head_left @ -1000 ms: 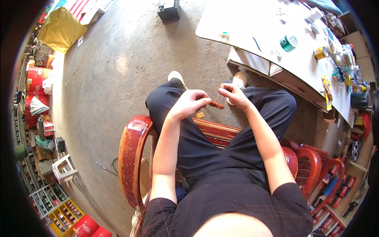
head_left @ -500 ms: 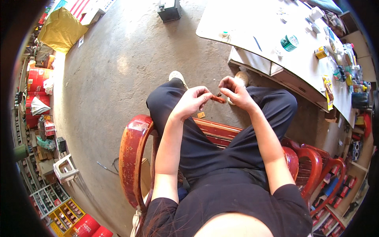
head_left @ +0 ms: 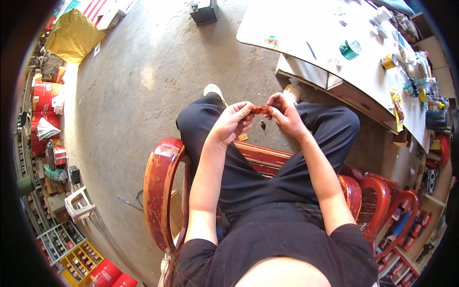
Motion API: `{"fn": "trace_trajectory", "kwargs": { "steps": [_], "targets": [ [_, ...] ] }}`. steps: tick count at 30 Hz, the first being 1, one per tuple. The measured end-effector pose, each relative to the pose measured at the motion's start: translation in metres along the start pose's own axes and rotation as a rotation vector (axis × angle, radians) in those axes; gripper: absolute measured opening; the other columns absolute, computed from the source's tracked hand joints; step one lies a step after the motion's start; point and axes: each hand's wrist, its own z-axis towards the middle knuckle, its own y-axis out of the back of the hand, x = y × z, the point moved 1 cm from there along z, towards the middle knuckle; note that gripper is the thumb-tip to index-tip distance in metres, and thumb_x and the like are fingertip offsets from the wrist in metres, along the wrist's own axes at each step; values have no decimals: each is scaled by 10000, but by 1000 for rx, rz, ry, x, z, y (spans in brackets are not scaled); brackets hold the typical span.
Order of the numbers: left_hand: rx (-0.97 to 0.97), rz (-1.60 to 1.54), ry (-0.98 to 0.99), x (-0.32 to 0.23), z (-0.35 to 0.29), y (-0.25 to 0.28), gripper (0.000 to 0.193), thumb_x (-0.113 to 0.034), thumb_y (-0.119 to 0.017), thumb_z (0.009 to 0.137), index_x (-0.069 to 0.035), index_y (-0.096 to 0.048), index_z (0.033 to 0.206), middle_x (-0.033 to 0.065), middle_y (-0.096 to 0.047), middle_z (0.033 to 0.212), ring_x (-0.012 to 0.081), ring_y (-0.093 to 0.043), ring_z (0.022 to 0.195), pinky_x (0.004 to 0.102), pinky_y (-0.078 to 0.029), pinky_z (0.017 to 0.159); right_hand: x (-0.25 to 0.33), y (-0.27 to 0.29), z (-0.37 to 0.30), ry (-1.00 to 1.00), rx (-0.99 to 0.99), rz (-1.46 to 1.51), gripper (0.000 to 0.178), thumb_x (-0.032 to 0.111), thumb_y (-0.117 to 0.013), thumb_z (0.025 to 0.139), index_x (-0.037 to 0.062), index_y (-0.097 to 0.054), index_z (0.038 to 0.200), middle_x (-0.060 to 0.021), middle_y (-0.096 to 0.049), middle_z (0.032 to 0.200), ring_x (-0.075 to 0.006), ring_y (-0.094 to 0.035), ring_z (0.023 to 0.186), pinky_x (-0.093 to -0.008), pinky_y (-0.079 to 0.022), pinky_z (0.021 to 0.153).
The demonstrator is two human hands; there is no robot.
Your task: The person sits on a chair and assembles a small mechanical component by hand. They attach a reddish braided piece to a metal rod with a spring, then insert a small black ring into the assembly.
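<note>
Over my lap, my left hand (head_left: 235, 122) pinches one end of a short, knobbly, reddish-orange strip (head_left: 259, 110). The strip's other end sits between the thumb and fingers of my right hand (head_left: 286, 115). It spans the gap between both hands, roughly level; whether it is cord, beads or something else is too small to tell. Just beneath it shows a small dark piece (head_left: 263, 125) with a pale tip. I cannot tell whether this piece hangs from the strip or is apart from it.
I sit on a worn red wooden bench (head_left: 162, 184). Ahead to the right stands a white table (head_left: 296, 28) with a green can (head_left: 350, 49), bottles and a yellow packet (head_left: 397, 110). A black box (head_left: 203, 12) is on the concrete floor. Left are a white stool (head_left: 79, 203) and crowded shelves.
My right hand has closed on the free end of the reddish strip, which is now held level between both hands. The small dark piece now shows lower, below the strip.
</note>
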Motion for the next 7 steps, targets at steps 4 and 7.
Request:
{"fn": "trace_trajectory", "kwargs": {
  "steps": [4,7],
  "targets": [
    [-79,219,41,-8,-5,-3,200,-263,-588,960,-78,-587,885,-47,-493,677,34,-414,539,180,-340,484,13,9,3,-113,107,-46,169,162,-500,992,29,-548,1083,26,-499,816,-56,-425,697,-213,-391,664],
    [-94,252,65,-12,-6,-1,211,-280,-601,952,-72,-603,913,-50,-495,673,29,-422,534,178,-349,482,22,4,2,-110,195,-162,248,206,-498,999,27,-552,1162,40,-494,808,-52,-414,725,-218,-382,661]
  ]
}}
